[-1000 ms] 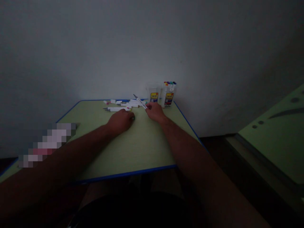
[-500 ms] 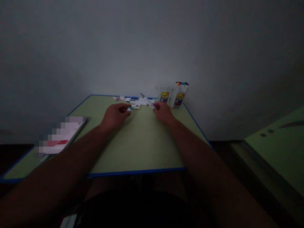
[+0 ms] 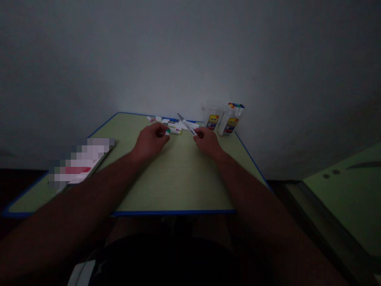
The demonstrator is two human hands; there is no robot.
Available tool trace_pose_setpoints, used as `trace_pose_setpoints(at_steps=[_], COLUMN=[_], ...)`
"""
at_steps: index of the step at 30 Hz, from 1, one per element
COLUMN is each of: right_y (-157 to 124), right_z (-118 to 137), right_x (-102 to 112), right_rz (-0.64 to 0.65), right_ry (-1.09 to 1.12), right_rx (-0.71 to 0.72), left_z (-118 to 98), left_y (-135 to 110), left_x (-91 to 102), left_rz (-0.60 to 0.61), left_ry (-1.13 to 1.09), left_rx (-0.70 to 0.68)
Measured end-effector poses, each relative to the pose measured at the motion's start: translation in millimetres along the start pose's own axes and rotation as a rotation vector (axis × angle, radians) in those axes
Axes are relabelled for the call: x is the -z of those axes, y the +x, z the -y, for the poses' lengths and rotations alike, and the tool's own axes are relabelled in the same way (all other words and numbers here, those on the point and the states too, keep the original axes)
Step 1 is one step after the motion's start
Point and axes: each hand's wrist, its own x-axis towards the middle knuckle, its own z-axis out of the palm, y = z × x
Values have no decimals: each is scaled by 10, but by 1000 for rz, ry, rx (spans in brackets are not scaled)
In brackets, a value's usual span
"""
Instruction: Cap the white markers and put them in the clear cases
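Note:
Over the far half of the table, my right hand [image 3: 207,142] is closed on a white marker [image 3: 187,125]. The marker slants up to the left, and its dark, uncapped tip points away from me. My left hand [image 3: 151,140] pinches a small white marker cap [image 3: 167,132] with a green round end between thumb and fingers. Cap and marker are apart. Just beyond my hands lies a loose group of white markers [image 3: 176,130] with coloured ends, partly hidden by my left fingers and the held marker.
Two clear plastic marker cases stand at the back right: one case [image 3: 212,121] beside my right hand, and another case [image 3: 231,124] holding several markers with coloured ends. A blurred-out flat booklet [image 3: 80,163] lies at the left. The pale green table [image 3: 175,186] has blue edging and meets a wall.
The view has shifted slightly. My left hand has turned a little, so the cap's green end shows more fully. My right hand still holds the marker at much the same slant.

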Motion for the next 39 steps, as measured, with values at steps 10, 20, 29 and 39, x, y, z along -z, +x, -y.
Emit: trace_pose_setpoints(at_steps=[10,20,29,39], right_y=[1,16,7,-10], right_z=[-74,-96,-89,-42], right_x=[-55,-72,-69,-55], right_rz=[29,33,33,67], right_ry=[168,172,180,181], right_rx=[-35,-20,-29,-43], left_z=[10,-47,-123,-93], left_y=[25,33,50,97], left_x=[24,23,42,86], left_rz=[15,4,-23,-13], left_ry=[-215,-380,-614,-814], left_rx=[69,187,386,541])
